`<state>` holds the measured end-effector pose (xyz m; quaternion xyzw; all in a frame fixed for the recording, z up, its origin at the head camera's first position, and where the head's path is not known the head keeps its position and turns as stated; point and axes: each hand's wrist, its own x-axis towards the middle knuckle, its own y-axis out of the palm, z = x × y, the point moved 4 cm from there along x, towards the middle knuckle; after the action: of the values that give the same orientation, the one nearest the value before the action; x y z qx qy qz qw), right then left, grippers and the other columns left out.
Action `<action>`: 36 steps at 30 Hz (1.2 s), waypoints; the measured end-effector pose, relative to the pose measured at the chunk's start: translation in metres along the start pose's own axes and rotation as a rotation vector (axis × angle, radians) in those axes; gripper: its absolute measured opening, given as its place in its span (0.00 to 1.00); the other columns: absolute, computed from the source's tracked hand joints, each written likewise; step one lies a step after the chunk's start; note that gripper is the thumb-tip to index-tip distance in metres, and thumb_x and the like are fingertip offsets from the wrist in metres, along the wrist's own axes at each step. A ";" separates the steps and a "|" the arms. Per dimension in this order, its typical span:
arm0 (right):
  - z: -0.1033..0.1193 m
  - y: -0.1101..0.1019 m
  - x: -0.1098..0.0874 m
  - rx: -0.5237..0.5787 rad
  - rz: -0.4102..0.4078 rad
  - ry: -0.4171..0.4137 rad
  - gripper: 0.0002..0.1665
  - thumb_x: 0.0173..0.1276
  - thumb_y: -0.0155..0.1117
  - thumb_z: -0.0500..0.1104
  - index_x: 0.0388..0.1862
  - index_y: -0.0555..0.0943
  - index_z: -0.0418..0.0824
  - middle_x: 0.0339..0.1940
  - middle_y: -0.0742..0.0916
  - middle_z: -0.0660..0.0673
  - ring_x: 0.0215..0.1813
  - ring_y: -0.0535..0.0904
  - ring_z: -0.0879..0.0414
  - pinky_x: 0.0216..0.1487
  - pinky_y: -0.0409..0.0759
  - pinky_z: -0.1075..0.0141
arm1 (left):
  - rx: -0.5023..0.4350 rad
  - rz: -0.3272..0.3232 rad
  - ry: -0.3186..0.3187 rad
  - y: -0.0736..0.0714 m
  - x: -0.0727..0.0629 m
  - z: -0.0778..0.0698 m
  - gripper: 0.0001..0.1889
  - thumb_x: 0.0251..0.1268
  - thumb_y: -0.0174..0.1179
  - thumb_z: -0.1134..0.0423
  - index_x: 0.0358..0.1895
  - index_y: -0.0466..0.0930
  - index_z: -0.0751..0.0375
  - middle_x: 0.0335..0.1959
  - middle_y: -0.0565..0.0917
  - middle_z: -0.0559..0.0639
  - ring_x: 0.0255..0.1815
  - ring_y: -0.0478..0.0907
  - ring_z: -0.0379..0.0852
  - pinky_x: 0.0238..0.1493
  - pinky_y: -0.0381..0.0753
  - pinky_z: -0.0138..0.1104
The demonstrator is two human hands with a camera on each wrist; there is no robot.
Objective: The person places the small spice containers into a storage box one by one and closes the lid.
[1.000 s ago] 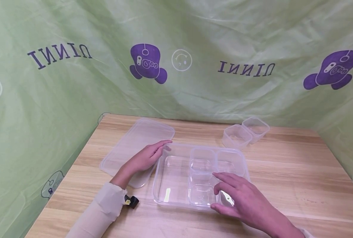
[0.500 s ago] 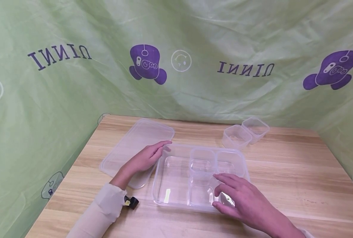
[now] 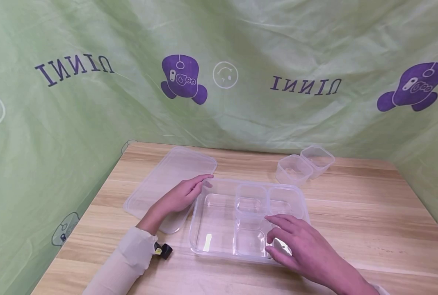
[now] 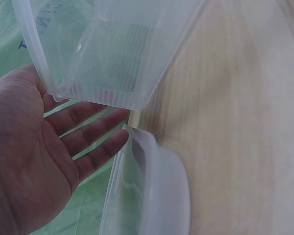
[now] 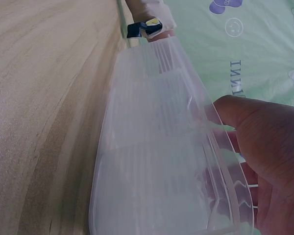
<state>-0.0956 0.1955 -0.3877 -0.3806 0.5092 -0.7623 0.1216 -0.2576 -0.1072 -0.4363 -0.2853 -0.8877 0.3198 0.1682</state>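
Observation:
A clear rectangular plastic food box (image 3: 215, 246) stands on the table, its left part a large bare compartment. Small clear inner boxes fill its right side: a back-middle inner box (image 3: 251, 192), a back-right inner box (image 3: 285, 194) and a front-middle inner box (image 3: 250, 239). My left hand (image 3: 183, 194) touches the box's back-left rim with extended fingers, also seen along its wall in the left wrist view. My right hand (image 3: 296, 243) lies over the front-right part, fingers loosely bent and spread, hiding what is beneath. In the right wrist view its thumb (image 5: 230, 107) is near the rim.
A translucent flat lid (image 3: 167, 168) lies left of the box, partly under my left forearm. Two more small clear containers, one left (image 3: 293, 170) and one right (image 3: 316, 159), stand together at the back right. A green printed curtain (image 3: 219, 114) hangs behind the wooden table (image 3: 370, 213).
The front-middle inner box has sunk lower into the food box. My right thumb has shifted slightly up and right. The left hand stays at the back-left rim.

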 end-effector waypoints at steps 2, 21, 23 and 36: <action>0.000 0.000 0.000 -0.002 -0.004 -0.005 0.05 0.69 0.69 0.51 0.36 0.80 0.61 0.63 0.84 0.50 0.62 0.79 0.53 0.58 0.76 0.56 | 0.001 0.000 0.001 0.000 0.000 0.001 0.23 0.85 0.39 0.64 0.75 0.69 0.56 0.56 0.85 0.52 0.58 0.79 0.49 0.62 0.75 0.48; -0.001 -0.001 -0.001 -0.014 0.008 0.010 0.04 0.69 0.70 0.51 0.40 0.83 0.60 0.66 0.82 0.50 0.62 0.81 0.51 0.54 0.82 0.50 | -0.009 -0.004 0.010 0.000 0.000 0.001 0.23 0.84 0.41 0.65 0.75 0.70 0.58 0.55 0.86 0.52 0.63 0.79 0.51 0.66 0.73 0.50; -0.002 -0.002 0.000 -0.013 -0.001 0.008 0.03 0.69 0.69 0.51 0.40 0.83 0.60 0.66 0.82 0.51 0.61 0.81 0.51 0.54 0.82 0.50 | -0.008 -0.006 0.010 0.000 0.000 0.000 0.23 0.84 0.41 0.64 0.75 0.70 0.57 0.55 0.86 0.51 0.62 0.79 0.51 0.66 0.73 0.50; -0.009 -0.015 0.004 -0.005 -0.083 -0.032 0.19 0.81 0.49 0.59 0.39 0.84 0.54 0.62 0.85 0.51 0.58 0.83 0.52 0.50 0.83 0.56 | -0.005 -0.005 0.002 0.000 0.000 0.001 0.23 0.84 0.40 0.64 0.75 0.69 0.57 0.56 0.85 0.52 0.54 0.79 0.50 0.58 0.75 0.47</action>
<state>-0.1017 0.2061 -0.3747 -0.4138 0.4931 -0.7591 0.0972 -0.2578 -0.1080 -0.4377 -0.2841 -0.8890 0.3167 0.1691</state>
